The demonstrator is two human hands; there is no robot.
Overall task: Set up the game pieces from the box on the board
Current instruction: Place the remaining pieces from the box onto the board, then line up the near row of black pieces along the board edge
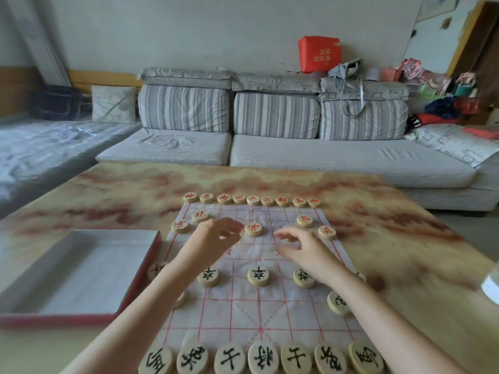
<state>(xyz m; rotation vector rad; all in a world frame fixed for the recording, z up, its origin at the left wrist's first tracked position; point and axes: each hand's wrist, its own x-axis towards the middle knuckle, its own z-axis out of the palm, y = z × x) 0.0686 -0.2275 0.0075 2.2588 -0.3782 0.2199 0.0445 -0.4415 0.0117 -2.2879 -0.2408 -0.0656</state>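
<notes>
While pieces [253, 200] rim the board [235, 309], both hands [216, 236] [299, 247] hover.

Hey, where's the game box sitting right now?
In the head view the box lies open on the table at the left, just beside the left edge of the board.

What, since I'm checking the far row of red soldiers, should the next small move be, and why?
Probably set a red soldier down on each of the two gaps in that row. Only the left soldier, centre soldier and right soldier show; the left hand and right hand hover over the gaps, though I cannot tell whether either holds a piece.
</notes>
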